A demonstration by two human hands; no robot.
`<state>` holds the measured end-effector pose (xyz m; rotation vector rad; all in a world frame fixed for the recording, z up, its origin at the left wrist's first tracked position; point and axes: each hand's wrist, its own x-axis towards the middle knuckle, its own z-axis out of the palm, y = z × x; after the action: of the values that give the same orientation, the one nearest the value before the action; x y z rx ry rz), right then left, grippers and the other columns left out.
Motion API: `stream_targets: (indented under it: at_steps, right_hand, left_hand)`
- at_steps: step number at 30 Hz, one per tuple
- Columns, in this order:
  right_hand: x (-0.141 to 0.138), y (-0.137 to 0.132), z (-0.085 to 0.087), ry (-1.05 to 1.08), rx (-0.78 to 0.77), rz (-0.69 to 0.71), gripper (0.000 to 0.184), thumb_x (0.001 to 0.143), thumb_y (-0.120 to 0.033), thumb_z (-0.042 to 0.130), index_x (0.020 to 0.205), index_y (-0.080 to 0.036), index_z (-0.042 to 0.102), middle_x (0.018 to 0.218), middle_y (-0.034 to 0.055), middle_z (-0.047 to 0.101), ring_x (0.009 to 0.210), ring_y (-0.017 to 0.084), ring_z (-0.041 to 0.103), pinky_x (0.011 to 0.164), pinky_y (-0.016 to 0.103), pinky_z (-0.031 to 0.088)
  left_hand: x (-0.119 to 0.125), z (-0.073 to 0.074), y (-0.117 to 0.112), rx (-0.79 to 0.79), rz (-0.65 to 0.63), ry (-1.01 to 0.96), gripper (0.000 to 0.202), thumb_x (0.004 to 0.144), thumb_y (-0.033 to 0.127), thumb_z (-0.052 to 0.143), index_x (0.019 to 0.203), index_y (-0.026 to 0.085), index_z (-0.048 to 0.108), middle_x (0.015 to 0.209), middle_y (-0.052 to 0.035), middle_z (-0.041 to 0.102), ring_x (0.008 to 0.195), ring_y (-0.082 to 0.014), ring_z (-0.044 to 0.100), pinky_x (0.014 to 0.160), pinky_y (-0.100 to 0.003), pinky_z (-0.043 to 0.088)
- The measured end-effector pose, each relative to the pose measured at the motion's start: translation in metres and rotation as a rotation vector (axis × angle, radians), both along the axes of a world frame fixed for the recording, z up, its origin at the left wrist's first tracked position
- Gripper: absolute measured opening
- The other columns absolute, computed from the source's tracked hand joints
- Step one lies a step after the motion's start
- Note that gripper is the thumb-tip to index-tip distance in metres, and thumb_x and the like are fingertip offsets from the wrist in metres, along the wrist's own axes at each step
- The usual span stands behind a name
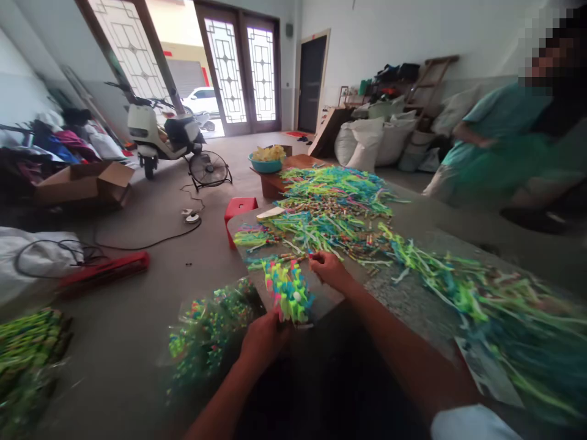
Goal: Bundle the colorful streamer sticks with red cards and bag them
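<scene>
My left hand [265, 337] is closed on the near end of a dense bundle of short neon strips [290, 290], yellow-green, blue and pink, at the table's near edge. Just beyond the bundle, my right hand [329, 269] pinches a small blue-and-red piece [311, 254] at its fingertips; its exact kind is too small to tell. Around that hand lies a spread of loose green and blue strips [316, 229] with brownish stick-like parts among them. The left fingertips are partly hidden by the bundle.
More strips [458, 287] run along the grey table [398, 305] to the right. A clear bag of colourful pieces [215, 330] is below left. A red stool [239, 208], a floor fan [210, 168] and a scooter [158, 131] stand beyond. A person [499, 134] is at right.
</scene>
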<state>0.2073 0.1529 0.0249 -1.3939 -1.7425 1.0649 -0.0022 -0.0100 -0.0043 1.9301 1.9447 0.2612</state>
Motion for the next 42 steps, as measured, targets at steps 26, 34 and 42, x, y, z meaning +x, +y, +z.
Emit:
stream_targets:
  at_steps: [26,34,42]
  right_hand:
    - [0.012,-0.112,-0.050,-0.291,0.179,-0.078,0.024,0.095,-0.040,0.052,0.091,-0.019,0.063,0.079,0.0037,0.068,0.073,0.017,0.061,0.066,0.025,0.036]
    - [0.014,0.018,0.005,-0.971,-0.024,0.250,0.028,0.090,-0.036,0.060,0.100,-0.017,0.077,0.106,0.0146,0.076,0.092,0.023,0.069,0.072,0.027,0.043]
    - [-0.097,0.136,0.026,-0.856,0.347,0.274,0.034,0.102,-0.028,0.045,0.114,-0.020,0.076,0.118,0.0130,0.075,0.106,0.023,0.068,0.087,0.029,0.048]
  left_hand:
    - [0.006,0.003,-0.004,0.055,0.006,0.098,0.036,0.101,0.051,0.053,0.119,0.022,0.066,0.111,-0.0101,0.077,0.107,-0.0249,0.073,0.085,-0.029,0.049]
    - [0.003,0.002,-0.007,0.014,-0.010,-0.039,0.029,0.100,0.044,0.054,0.116,0.026,0.069,0.111,-0.0060,0.077,0.109,-0.0234,0.072,0.087,-0.027,0.049]
    - [0.002,-0.001,-0.004,-0.093,-0.030,-0.195,0.029,0.097,0.041,0.055,0.120,0.031,0.067,0.108,-0.0040,0.077,0.101,-0.0225,0.073,0.084,-0.028,0.052]
